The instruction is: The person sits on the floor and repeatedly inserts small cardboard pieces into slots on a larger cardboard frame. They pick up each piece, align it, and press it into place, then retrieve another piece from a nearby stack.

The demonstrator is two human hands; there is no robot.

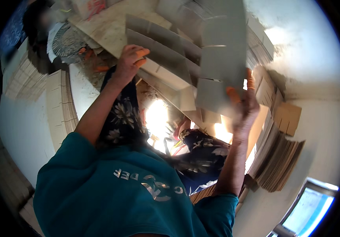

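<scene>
Orange covers sit on some fingertips of both hands. My left hand (129, 65) is closed at the near left end of slotted cardboard strips (162, 51), which stand on edge in rows on a board. At the right, my right hand (245, 106) grips the lower right edge of a long grey slotted cardboard sheet (221, 63), held upright and slightly blurred. The sheet's lower left part overlaps the right ends of the standing strips. Part of the right hand's grip is smeared by motion.
A wooden board (99, 29) runs beneath the strips. Stacked cardboard sheets (278, 158) lean by the right wall, with a brown slotted piece (288, 118) behind. More slotted stacks (59, 104) stand at the left. Another person (38, 23) is at the upper left. Bright light falls between my knees.
</scene>
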